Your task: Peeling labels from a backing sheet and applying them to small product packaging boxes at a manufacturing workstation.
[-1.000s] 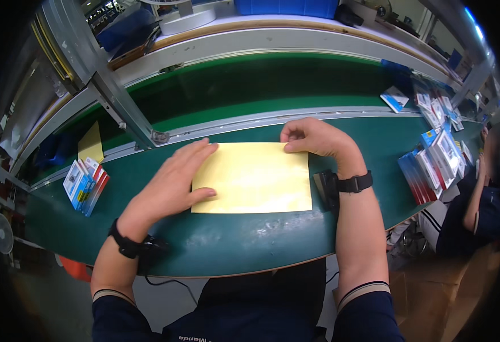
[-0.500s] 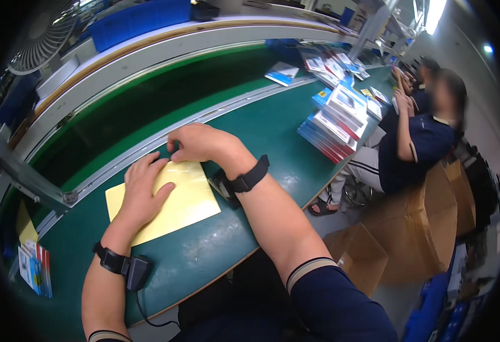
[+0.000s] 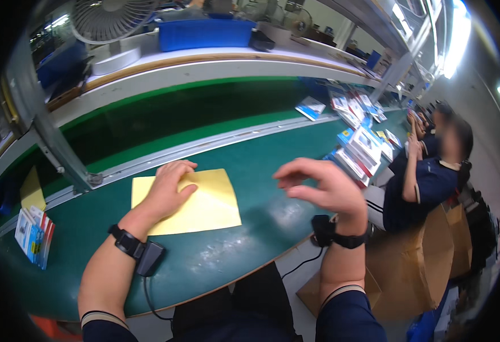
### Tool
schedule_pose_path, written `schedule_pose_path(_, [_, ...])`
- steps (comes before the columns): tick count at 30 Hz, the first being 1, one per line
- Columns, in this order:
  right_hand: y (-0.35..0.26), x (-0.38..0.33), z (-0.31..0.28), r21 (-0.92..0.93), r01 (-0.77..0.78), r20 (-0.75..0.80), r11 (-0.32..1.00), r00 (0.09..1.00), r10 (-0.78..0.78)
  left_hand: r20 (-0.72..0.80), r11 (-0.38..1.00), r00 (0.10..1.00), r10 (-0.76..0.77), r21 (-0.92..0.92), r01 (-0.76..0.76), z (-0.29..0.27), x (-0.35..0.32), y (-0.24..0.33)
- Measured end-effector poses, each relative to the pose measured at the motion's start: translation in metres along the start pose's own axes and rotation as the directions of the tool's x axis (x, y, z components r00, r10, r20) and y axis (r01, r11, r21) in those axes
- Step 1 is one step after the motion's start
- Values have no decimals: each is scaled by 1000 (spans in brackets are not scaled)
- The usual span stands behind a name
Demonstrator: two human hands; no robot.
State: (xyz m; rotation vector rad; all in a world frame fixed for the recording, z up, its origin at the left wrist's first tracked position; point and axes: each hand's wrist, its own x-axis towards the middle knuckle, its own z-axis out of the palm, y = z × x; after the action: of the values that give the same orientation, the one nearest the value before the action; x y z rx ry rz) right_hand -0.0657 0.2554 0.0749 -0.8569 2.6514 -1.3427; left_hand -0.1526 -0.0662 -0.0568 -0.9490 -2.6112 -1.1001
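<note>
This looks like a factory workshop: co-workers (image 3: 426, 181) sit near the right end of the green tabletop (image 3: 272, 153), beside stacked packages (image 3: 364, 149), an apparent conveyor (image 3: 193, 118) lining its far edge.

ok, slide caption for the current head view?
Left hand on a yellow sheet, right hand apart from it, over the green worktop.

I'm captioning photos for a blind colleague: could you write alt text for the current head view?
A person's left hand rests on a yellow sheet on a green worktable; the right hand, half curled and empty, is apart from the sheet, to its right. Upright packages stand at the left; more packages are piled at the right, near co-workers.
</note>
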Motion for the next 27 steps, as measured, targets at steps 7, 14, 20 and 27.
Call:
schedule_pose_path(7, [48,-112,-132,90,257,-869,962,492,-50,-39,998,997,-59,-3,59,-1,3,-1])
schedule_pose_path(14, [195,-160,-185,519,-237,-756,822,321,570,23,990,992,-127,-63,128,-1,8,6])
schedule_pose_path(20, [226,-141,-128,807,46,-467,589,660,588,7,982,986,-169,-87,169,-1,5,5])
schedule_pose_path(27, [257,-156,-119,722,19,-536,692,648,541,0,987,989,-145,-72,145,-3,6,6])
